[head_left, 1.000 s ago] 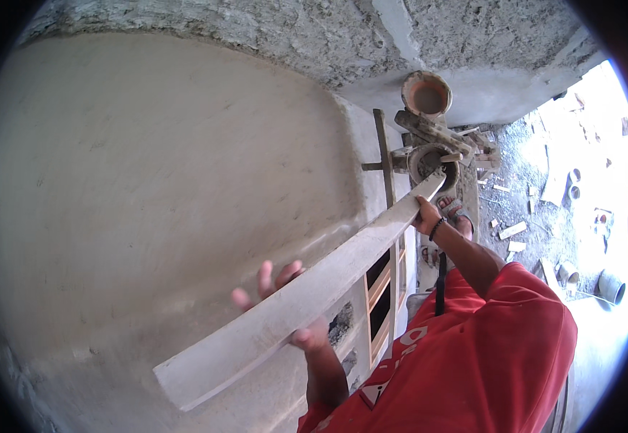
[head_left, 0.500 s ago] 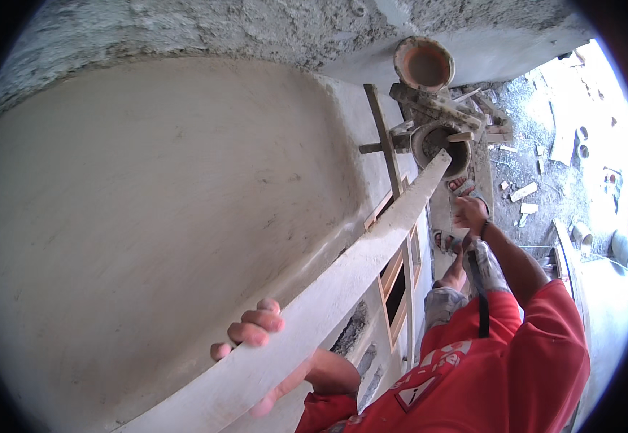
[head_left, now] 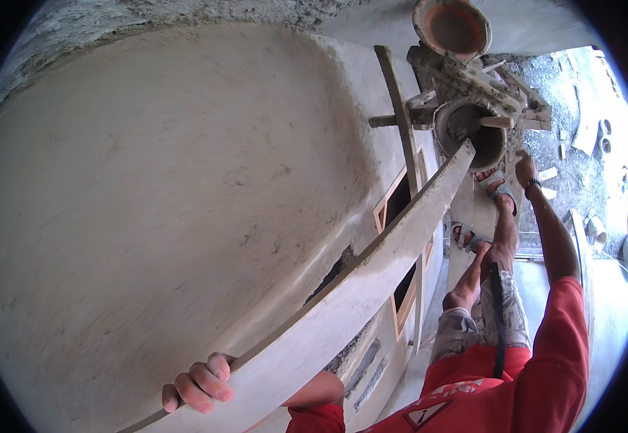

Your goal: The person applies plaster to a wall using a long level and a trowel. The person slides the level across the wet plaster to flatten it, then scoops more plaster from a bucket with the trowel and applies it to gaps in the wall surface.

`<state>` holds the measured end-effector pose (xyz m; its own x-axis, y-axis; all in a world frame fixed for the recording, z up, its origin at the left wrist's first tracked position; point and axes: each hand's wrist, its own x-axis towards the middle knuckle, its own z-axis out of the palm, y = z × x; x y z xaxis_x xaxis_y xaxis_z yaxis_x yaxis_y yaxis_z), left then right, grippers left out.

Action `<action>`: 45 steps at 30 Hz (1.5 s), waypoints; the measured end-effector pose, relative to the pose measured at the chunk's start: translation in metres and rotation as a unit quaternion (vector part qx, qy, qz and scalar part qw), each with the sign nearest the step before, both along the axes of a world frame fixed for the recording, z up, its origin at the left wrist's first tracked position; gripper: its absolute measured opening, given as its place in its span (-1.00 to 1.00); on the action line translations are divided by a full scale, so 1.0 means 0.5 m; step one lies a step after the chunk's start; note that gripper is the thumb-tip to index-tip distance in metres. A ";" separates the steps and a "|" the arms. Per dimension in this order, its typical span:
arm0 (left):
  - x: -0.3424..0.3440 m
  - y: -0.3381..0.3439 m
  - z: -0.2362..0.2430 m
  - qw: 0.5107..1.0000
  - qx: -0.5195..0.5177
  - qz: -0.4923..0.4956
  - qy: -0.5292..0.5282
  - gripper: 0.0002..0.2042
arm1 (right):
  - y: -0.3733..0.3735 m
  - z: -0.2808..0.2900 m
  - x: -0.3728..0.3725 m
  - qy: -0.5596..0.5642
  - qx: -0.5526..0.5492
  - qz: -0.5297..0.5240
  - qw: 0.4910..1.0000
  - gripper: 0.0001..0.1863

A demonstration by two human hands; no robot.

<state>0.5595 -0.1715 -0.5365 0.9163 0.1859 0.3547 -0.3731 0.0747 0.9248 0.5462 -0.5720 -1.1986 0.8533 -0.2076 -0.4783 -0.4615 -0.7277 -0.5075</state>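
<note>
Smooth, grey-beige plastered wall (head_left: 184,166) fills most of the left side, bordered above by a rougher strip of render; the lens's dark rim swallows the corners. Across its lower part slants a long pale wooden board (head_left: 343,296), its near end cut off at the bottom edge. Its far tip overlaps a mortar bucket (head_left: 441,133), though whether the two touch is hard to tell. The left hand (head_left: 202,384) has its grip closed around the board near the low end, fingers curled over the upper edge; the palm is hidden behind the wood and the thumb cannot be made out. The right hand (head_left: 525,170) is off the board, to the right of the bucket, fingers bent; whether its grip holds anything cannot be told. A wooden handle (head_left: 496,123) sticks out over the bucket's rim, its lower end unseen. Beyond sits a second tub (head_left: 424,36), clipped by the top edge. The board partly covers an orange-brown window frame (head_left: 381,216). Glare washes out the ground at far right.
</note>
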 end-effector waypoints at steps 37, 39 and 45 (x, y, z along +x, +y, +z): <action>-0.055 0.002 -0.114 0.998 -0.002 0.057 -0.021 -0.29 | 0.069 -0.053 -0.013 0.142 -0.050 0.234 0.960 -0.46; -0.056 0.025 -0.110 1.000 0.001 0.000 0.010 -0.29 | 0.040 -0.058 -0.058 0.123 -0.038 0.218 0.967 -0.47; -0.089 -0.013 -0.089 0.997 0.034 0.047 -0.045 -0.36 | 0.068 0.166 -0.152 -0.009 0.064 0.215 0.974 -0.49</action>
<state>0.5152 -0.1779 -0.5809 0.8595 0.2421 0.4502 -0.4578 -0.0273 0.8887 0.4702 -0.5382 -1.1157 0.8564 0.2311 -0.4617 -0.1185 -0.7824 -0.6114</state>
